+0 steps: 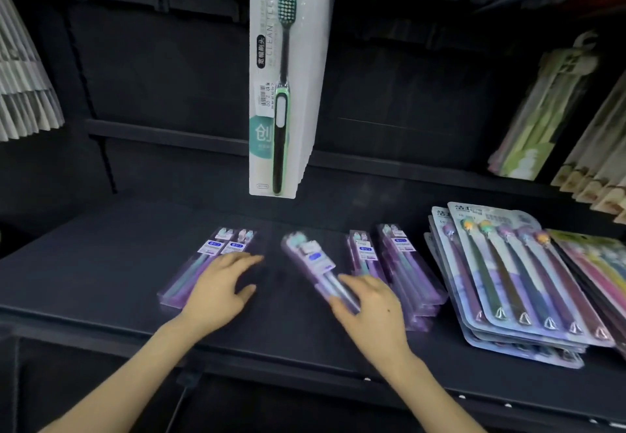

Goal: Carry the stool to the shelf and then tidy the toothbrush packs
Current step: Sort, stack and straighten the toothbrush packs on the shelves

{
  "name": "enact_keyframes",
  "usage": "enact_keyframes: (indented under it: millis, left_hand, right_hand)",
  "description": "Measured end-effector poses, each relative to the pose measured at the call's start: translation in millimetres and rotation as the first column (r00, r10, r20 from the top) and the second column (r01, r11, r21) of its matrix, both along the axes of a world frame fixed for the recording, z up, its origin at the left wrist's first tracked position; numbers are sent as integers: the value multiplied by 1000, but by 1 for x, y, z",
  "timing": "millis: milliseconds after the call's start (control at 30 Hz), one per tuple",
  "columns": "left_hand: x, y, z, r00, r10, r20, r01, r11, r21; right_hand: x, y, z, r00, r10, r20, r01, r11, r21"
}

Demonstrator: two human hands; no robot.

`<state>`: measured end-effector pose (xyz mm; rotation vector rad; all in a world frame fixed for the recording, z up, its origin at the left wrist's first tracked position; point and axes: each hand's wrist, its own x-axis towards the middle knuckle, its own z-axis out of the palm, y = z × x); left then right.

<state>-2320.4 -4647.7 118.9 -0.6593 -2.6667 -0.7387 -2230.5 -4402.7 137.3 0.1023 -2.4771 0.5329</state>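
In the head view, tidying is judged under way: the left hand (pixel 220 288) is rested open-fingered on two purple packs (pixel 200 265), a blurred pack (pixel 313 261) seems gripped by the right hand (pixel 371 307), and alignment with the neighbouring stack (pixel 406 273) on the shelf (pixel 101 263) is needed next.

I see a dark shelf (pixel 101 263) running the width of my view. At its left lie two purple toothbrush packs (pixel 200 266), side by side and touching. A middle pack (pixel 313 258) is blurred, so I cannot tell whether it rests flat. Just right of it sits a stack of purple packs (pixel 410 273), then a stack of wide five-brush cards (pixel 508 263), and pink and yellow packs (pixel 596 260) at the right edge.
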Motion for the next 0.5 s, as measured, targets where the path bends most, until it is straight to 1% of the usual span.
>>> enact_keyframes:
  millis: [33,67,133,167,233,267,333,367,433,500]
  left_hand:
    - [-3,-3,-1,997,62,-49,-63,998,-26]
    - [-6,-7,-2,987,136,-80,-142,988,-68]
    - [-14,-15,-3,965,252,-71,-262,938,-227]
    - [-15,-18,-2,954,299,-24,-291,906,-306]
    - [-16,-23,0,910,404,89,-334,845,-418]
    - [-17,-28,-1,891,430,144,-328,830,-451]
    - [-18,-31,2,873,419,248,-278,846,-454]
    - [-16,-29,2,879,399,262,-261,861,-436]
    - [-7,-23,4,903,356,241,-232,875,-424]
    - [4,-19,0,925,305,227,-191,888,-418]
  right_hand:
    - [-4,7,5,993,-99,-71,97,995,-30]
    - [-9,12,11,977,-196,-81,192,980,-48]
    - [-20,21,23,932,-360,-35,359,933,-40]
    - [-25,23,27,913,-407,19,408,912,-33]
    - [-34,22,29,872,-457,176,461,887,18]
    - [-39,21,27,848,-481,222,477,876,72]
    - [-45,20,23,815,-522,251,495,853,167]
    - [-46,19,23,806,-538,246,505,842,188]
    - [-47,11,22,840,-521,152,485,846,221]
    - [-44,-2,18,907,-421,-26,417,883,216]
